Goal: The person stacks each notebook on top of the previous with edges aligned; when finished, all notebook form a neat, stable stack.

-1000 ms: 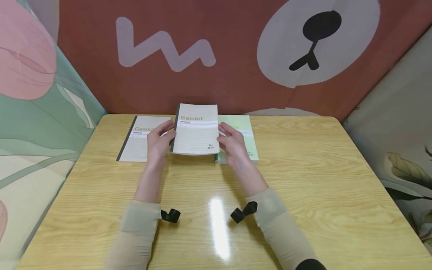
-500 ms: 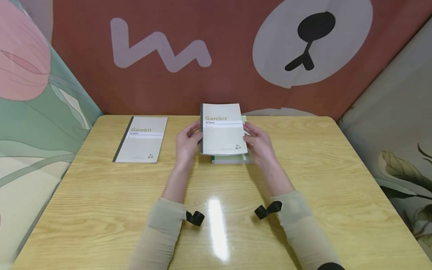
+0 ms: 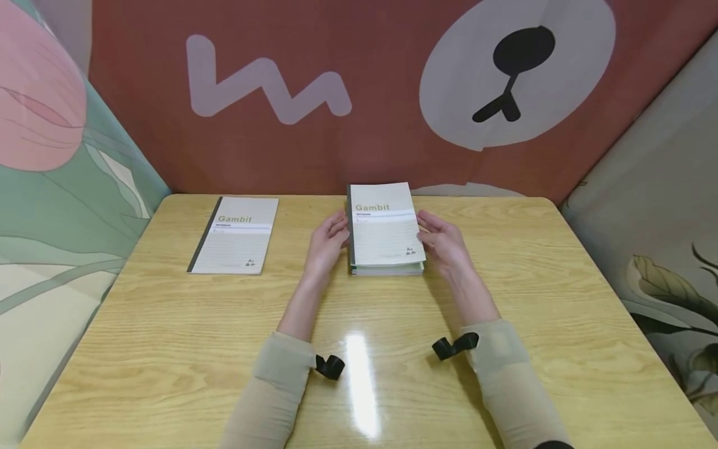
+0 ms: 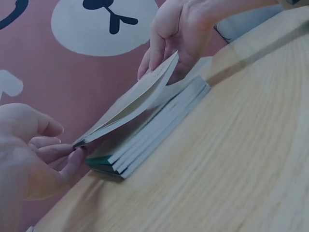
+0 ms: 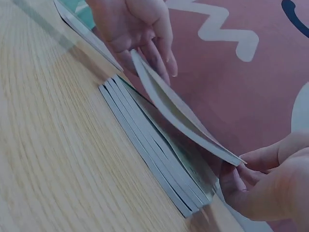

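Observation:
A white Gambit notebook with a dark spine is held level by both hands, just over a stack of green-covered notebooks. My left hand pinches its spine edge, and my right hand pinches the opposite edge. From the left wrist view, a gap shows between the bowed notebook and the stack. The right wrist view also has the notebook raised above the stacked notebooks. Most of the top green cover is hidden beneath the held notebook.
Another white Gambit notebook lies flat on the wooden table, to the left. A red printed wall stands behind the table's back edge. Black cameras stick out from both wrists.
Both hands have carried the white notebook rightward from between the other white notebook and the green stack. It has then come down close over the stack, and the left notebook is now fully uncovered.

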